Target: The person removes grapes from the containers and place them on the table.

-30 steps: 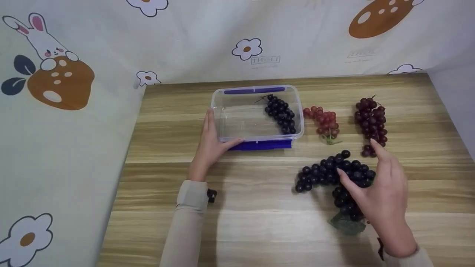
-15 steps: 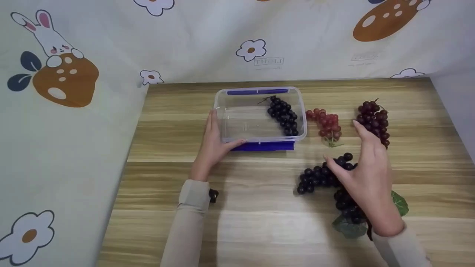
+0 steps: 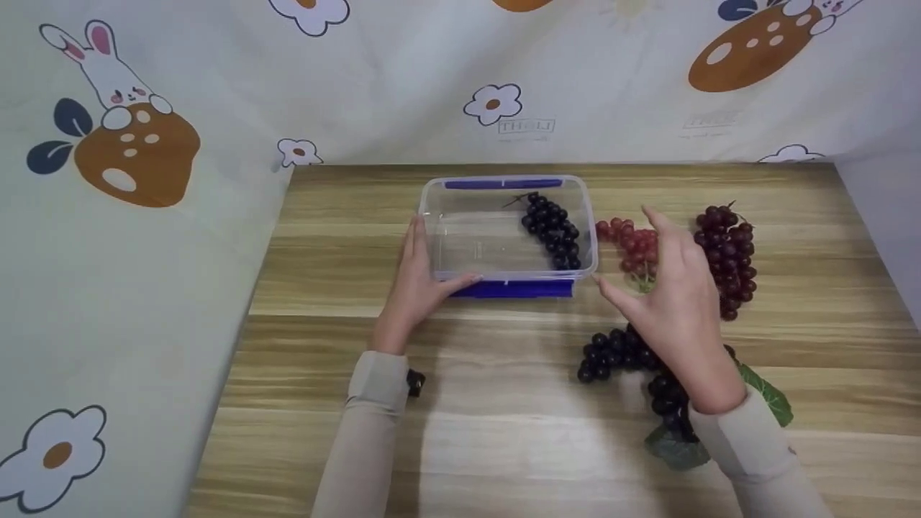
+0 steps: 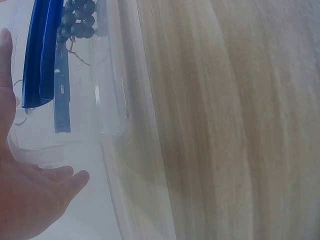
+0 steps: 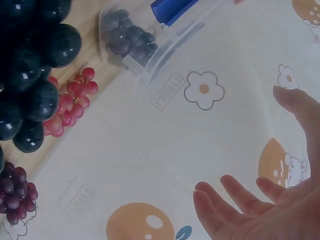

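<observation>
1. On the wooden counter (image 3: 504, 403), a clear container (image 3: 460, 237) with blue clips stands near the far edge; 1 black grape bunch (image 3: 552, 232) lies inside it, along its right wall.
2. Left hand (image 3: 417, 284): the fingers lie straight along the container's left wall and the thumb rests against its near rim, steadying it without curling round it. In the left wrist view the palm (image 4: 30, 200) lies against the transparent wall, with a blue clip (image 4: 37, 55) above it.
3. Right hand (image 3: 673, 302): released, fingers spread and holding nothing, hovering above the counter. It lies just right of the container's near right corner; its fingertips overlap the red grape bunch (image 3: 633, 248) in the head view, and whether they touch it cannot be told.
4. The dark purple grape bunch (image 3: 728, 252) lies just right of the right hand. The large black grape bunch (image 3: 633, 360), with green leaves (image 3: 770, 392), lies under the right wrist and forearm, nearer the person.
5. In the right wrist view the open fingers (image 5: 240, 197) are seen against the patterned cloth backdrop (image 5: 165, 165), with the red bunch (image 5: 70, 102) and the container (image 5: 150, 45) beyond.
6. Change from 1 second ago: the right hand then rested over the large black bunch; it has since moved away from the person and to the left, toward the red bunch, leaving the black bunch on the counter. The left hand, the container and the bunch inside it have stayed in place.
</observation>
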{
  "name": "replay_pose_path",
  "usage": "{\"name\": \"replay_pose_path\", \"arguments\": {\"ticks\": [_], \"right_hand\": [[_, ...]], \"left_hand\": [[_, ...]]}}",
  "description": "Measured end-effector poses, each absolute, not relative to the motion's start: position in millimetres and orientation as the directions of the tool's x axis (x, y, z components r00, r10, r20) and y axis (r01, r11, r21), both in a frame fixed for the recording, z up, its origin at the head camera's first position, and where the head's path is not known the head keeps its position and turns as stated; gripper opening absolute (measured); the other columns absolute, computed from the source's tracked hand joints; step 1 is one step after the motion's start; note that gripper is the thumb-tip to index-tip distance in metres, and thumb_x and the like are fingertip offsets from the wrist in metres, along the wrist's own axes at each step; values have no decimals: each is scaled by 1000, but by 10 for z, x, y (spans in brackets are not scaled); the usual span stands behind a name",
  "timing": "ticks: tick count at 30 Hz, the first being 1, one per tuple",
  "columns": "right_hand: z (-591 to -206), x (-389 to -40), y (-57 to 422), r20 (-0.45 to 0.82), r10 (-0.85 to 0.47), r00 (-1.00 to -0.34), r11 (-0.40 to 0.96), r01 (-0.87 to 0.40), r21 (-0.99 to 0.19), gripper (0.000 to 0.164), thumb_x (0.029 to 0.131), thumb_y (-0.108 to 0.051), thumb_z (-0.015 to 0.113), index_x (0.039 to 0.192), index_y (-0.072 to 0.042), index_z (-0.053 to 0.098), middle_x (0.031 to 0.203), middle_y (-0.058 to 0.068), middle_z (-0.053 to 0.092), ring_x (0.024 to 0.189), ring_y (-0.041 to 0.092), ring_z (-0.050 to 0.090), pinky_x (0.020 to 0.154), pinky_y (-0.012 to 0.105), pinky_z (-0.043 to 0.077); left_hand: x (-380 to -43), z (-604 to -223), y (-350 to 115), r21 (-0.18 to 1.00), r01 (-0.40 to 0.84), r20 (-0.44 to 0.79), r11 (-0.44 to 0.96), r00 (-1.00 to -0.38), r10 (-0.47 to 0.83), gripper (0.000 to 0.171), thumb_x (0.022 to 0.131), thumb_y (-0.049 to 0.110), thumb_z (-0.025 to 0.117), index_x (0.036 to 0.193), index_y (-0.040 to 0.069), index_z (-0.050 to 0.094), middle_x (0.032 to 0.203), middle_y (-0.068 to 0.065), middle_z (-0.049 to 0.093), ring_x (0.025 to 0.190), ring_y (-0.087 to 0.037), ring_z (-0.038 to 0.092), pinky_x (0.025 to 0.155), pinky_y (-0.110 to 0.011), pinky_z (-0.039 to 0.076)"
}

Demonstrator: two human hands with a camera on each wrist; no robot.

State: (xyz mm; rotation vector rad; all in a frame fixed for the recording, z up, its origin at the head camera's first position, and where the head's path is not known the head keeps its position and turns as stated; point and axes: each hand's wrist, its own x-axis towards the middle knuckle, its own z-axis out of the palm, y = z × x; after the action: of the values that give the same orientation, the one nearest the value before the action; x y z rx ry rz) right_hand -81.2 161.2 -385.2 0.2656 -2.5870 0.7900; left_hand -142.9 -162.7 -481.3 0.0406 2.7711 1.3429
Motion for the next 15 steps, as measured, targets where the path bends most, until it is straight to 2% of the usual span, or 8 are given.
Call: {"name": "replay_pose_path", "arguments": {"ticks": [2, 5, 9, 15], "right_hand": [[-3843, -868, 1575, 429, -55, -902, 819, -286, -497, 99, 77, -23, 97, 156, 0, 43, 145, 30, 57, 109, 47, 60, 84, 57, 54], [-3837, -958, 1517, 401, -58, -914, 802, -282, -526, 98, 79, -22, 95, 157, 0, 41, 152, 28, 53, 122, 47, 58, 97, 59, 53], [-3833, -1088, 1428, 356, -71, -932, 777, -275, -567, 97, 81, -19, 94, 159, 0, 39, 154, 28, 50, 135, 48, 52, 116, 61, 42], [-3840, -1302, 1318, 299, -100, -949, 758, -267, -595, 96, 85, -21, 91, 162, -2, 36, 153, 29, 50, 137, 47, 49, 120, 60, 39]], "left_hand": [[-1428, -4811, -1628, 781, -2, -43, 625, -998, 51, 138, 80, 52, 91, 169, 4, -3, 177, -16, -4, 164, -32, 4, 133, -44, 13], [-1428, -4810, -1627, 778, 4, -36, 629, -998, 50, 139, 79, 52, 91, 169, 3, -3, 177, -17, -4, 164, -34, 5, 133, -45, 13], [-1428, -4809, -1623, 778, 12, -25, 628, -998, 51, 139, 79, 50, 93, 169, 2, -2, 177, -19, -2, 164, -35, 4, 133, -45, 12], [-1433, -4813, -1615, 786, 40, 7, 617, -998, 56, 136, 80, 44, 93, 168, -1, 0, 176, -24, 2, 164, -35, 5, 133, -45, 13]]}}
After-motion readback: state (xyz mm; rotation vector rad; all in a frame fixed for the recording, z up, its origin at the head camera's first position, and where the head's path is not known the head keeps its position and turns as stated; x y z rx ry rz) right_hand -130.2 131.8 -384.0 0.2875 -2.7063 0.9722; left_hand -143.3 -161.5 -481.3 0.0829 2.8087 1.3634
